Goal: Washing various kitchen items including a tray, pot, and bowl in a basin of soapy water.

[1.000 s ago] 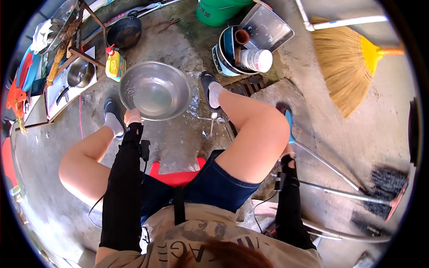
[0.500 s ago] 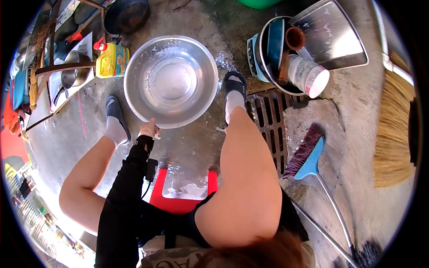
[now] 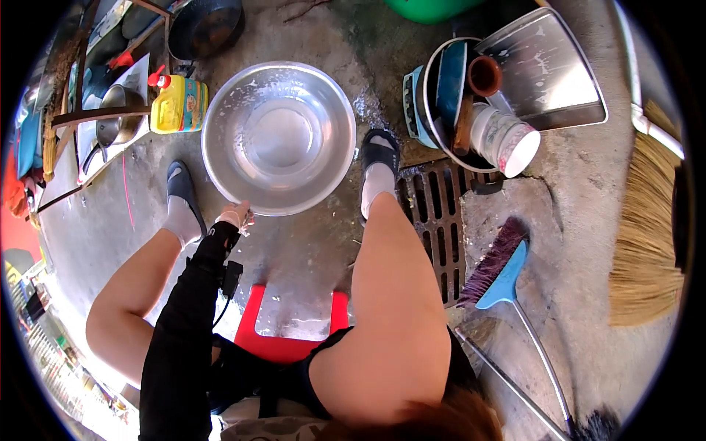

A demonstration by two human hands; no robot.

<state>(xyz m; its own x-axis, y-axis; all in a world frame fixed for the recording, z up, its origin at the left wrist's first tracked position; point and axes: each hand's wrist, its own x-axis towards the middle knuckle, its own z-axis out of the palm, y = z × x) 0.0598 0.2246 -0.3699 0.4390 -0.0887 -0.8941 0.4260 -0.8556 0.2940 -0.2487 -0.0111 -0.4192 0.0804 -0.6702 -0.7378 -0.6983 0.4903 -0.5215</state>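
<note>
My left hand (image 3: 235, 215) holds the near rim of a wide metal basin (image 3: 279, 136), which sits on the concrete floor between my slippered feet. My right hand is hidden; my bent right leg (image 3: 382, 294) fills that side. A yellow pump bottle (image 3: 180, 104) stands left of the basin. Beneath me is a red plastic stool (image 3: 279, 345).
At left, a low rack (image 3: 95, 117) holds a steel pot and utensils, near a dark pan (image 3: 206, 29). At right are a bucket of dishes (image 3: 471, 103) with a metal container, a drain grate (image 3: 434, 228), brushes (image 3: 500, 279), a straw broom (image 3: 640, 250) and a white pipe (image 3: 647, 125).
My view has swung since a second ago. My right hand and forearm, earlier beside a brush at the right, are now hidden. My left hand remains at the basin's rim.
</note>
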